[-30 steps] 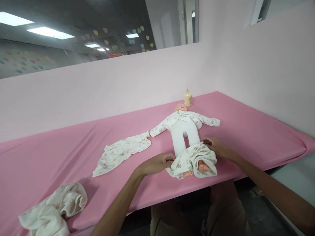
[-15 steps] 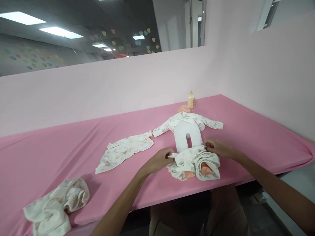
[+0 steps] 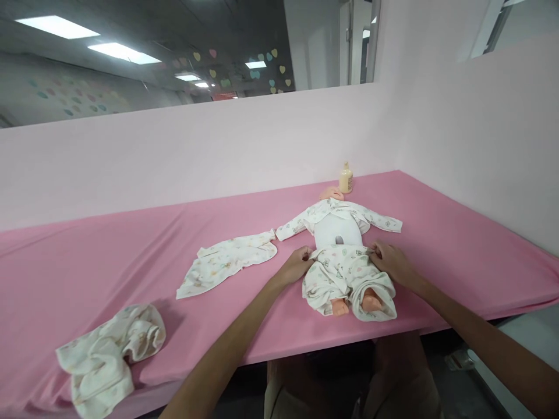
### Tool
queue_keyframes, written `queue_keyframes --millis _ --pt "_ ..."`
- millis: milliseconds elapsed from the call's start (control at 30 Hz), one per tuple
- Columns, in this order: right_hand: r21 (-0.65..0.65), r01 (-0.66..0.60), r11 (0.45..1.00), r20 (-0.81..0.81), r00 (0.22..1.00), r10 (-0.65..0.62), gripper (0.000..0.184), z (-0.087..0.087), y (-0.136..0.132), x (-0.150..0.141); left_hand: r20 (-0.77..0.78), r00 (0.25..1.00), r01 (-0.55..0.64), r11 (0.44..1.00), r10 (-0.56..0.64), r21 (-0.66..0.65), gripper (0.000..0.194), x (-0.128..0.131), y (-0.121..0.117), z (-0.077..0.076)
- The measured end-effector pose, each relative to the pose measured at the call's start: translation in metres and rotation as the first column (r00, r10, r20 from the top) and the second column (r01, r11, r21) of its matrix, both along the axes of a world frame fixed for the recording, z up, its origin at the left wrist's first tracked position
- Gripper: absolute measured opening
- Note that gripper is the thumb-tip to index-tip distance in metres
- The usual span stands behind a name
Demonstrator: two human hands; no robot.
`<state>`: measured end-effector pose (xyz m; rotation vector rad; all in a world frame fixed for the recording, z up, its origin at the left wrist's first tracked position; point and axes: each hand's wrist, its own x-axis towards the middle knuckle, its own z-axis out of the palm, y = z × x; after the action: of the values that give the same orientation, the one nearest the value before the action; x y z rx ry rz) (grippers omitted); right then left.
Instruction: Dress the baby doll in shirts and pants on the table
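A baby doll with a white cloth body (image 3: pixel 338 228) lies on its back, its feet toward me. It wears a printed long-sleeved top (image 3: pixel 315 215), spread open at the belly. Printed baby pants (image 3: pixel 345 262) cover its legs up to the lower body, and both feet (image 3: pixel 371 300) stick out at the cuffs. My left hand (image 3: pixel 299 264) pinches the left end of the waistband. At the right end, my right hand (image 3: pixel 393 262) grips the same waistband with closed fingers.
Pink cloth covers the table (image 3: pixel 209 343). A printed baby garment (image 3: pixel 227 262) lies flat left of the doll, and a crumpled one (image 3: pixel 109 355) sits at the front left. Behind the doll's head (image 3: pixel 332 193) stands a pump bottle (image 3: pixel 346 179), near the white wall (image 3: pixel 196 157).
Both hands have pulled the waistband up the doll's legs toward its belly. The gap between the legs is now mostly covered. The view has shifted slightly.
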<state>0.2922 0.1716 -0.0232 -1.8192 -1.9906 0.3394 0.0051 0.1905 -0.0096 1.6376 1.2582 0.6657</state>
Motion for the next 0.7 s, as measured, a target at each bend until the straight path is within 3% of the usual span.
queue_keyframes --millis 100,167,267,367,433,567,700 --pt "0.019 0.072 0.997 0.134 0.988 -0.074 0.007 -0.003 -0.003 -0.004 0.112 0.981 0.175 0.976 -0.161 -0.132 0.023 -0.016 -0.001 0.006" --pt "0.021 0.049 0.999 0.139 0.989 -0.052 0.007 -0.007 -0.004 -0.004 0.208 0.952 0.265 0.944 -0.224 -0.196 0.025 -0.026 -0.002 0.009" --pt "-0.061 -0.114 0.992 -0.152 0.983 0.104 0.005 -0.013 -0.003 0.005 0.271 0.922 0.337 0.915 -0.275 -0.22 0.025 -0.034 -0.002 0.01" --pt "-0.149 -0.305 0.941 -0.524 0.831 0.187 0.015 -0.018 0.005 0.02 0.285 0.909 0.369 0.904 -0.303 -0.217 0.022 -0.034 -0.001 0.007" --pt "-0.186 -0.386 0.903 -0.662 0.729 0.175 0.017 -0.017 0.011 0.029 0.323 0.905 0.36 0.905 -0.279 -0.226 0.021 -0.032 0.0 0.003" --pt "-0.281 -0.474 0.835 -0.762 0.638 0.106 0.029 -0.008 0.015 0.032 0.399 0.901 0.285 0.924 -0.168 -0.255 0.021 -0.027 0.002 -0.003" --pt "-0.328 -0.539 0.775 -0.76 0.638 0.122 0.035 0.006 0.01 0.024 0.358 0.897 0.352 0.909 -0.26 -0.221 0.023 -0.027 0.003 -0.002"
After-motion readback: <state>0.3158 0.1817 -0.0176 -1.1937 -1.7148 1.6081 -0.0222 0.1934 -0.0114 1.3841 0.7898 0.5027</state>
